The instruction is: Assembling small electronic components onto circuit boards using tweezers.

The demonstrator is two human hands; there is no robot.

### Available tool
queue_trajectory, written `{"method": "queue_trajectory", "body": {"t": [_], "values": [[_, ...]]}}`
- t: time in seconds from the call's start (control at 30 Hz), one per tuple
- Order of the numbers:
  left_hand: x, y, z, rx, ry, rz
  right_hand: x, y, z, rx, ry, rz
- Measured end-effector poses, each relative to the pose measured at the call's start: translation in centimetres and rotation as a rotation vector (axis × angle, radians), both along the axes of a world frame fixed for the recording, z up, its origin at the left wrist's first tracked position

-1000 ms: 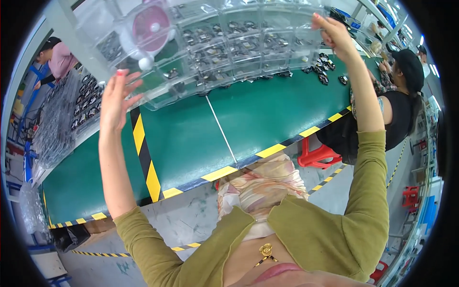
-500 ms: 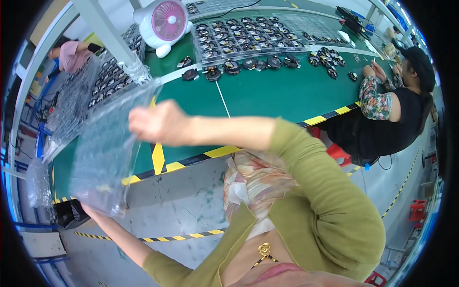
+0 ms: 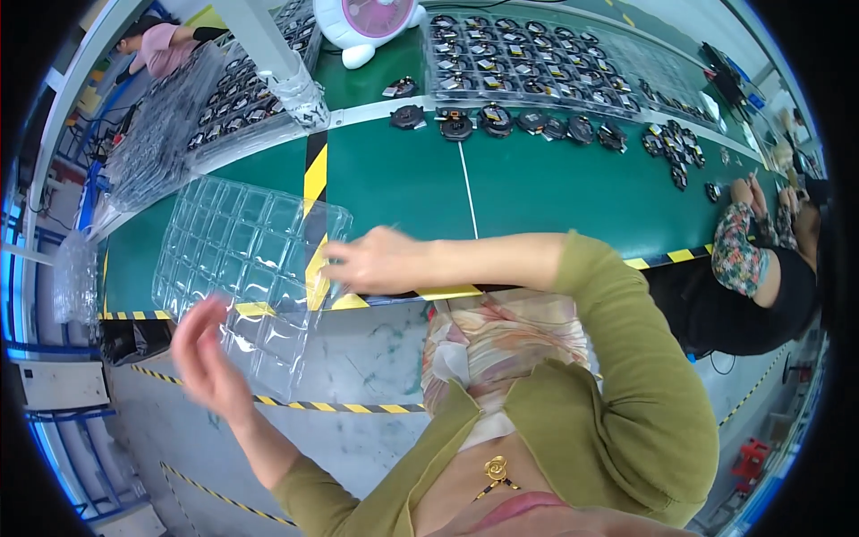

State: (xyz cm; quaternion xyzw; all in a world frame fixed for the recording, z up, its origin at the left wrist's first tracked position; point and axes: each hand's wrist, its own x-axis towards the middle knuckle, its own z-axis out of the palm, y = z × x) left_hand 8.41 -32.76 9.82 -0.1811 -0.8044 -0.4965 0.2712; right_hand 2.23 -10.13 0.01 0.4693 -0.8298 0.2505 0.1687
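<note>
A clear plastic tray [image 3: 243, 234] with a grid of square pockets lies on the left of the green table, its near part jutting past the striped front edge. My right hand [image 3: 380, 261] is at the tray's right side, fingers curled in and tips at its rim; motion blurs it slightly. Just in front of the tray's near left part is my left hand [image 3: 213, 362], raised, its fingers bent loosely apart from the thumb and nothing in it. The pockets I can see through hold nothing.
Along the back stand a filled tray [image 3: 537, 63] of round black parts, loose round parts [image 3: 495, 120] and a white-and-pink fan [image 3: 367, 27]. A metal post [image 3: 268, 54] rises behind the tray, near stacked clear trays [image 3: 157, 143]. A co-worker [image 3: 761, 259] sits at right.
The clear tray has come down from an upright, tilted hold to lie across the table edge. My left hand has let go of it. The view has shifted left.
</note>
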Motion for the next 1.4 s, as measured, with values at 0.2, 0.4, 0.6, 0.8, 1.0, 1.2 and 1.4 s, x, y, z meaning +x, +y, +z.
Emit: {"method": "queue_trajectory", "body": {"t": [0.2, 0.4, 0.6, 0.8, 1.0, 1.2, 1.4], "values": [[-15.3, 13.8, -0.4, -0.771, -0.251, -0.54, -0.6, 16.3, 1.6, 0.109, 0.064, -0.543], [-32.3, 26.4, -8.9, -0.99, -0.26, -0.188, 2.6, 29.1, 1.0, 0.194, 0.122, -1.017], [-34.0, 25.3, -9.2, -0.543, -0.776, -0.228, 3.9, 32.5, -1.5, 0.177, 0.014, -0.949], [-23.6, 21.6, -4.9, 0.075, -0.507, -0.15, 4.1, 32.6, -1.8, 0.041, 0.027, -0.913], [-6.3, 9.7, -8.4, -0.651, -0.02, 0.457, 3.7, 31.4, -1.4, 0.041, -0.013, -0.892], [-6.2, 8.9, -10.9, -0.542, -0.377, 0.81, 3.5, 31.4, -1.7, 0.063, -0.027, -0.903], [-8.0, 12.7, -11.4, -0.807, -0.292, 0.902, 3.8, 31.1, -1.9, 0.071, 0.032, -0.91]]}}
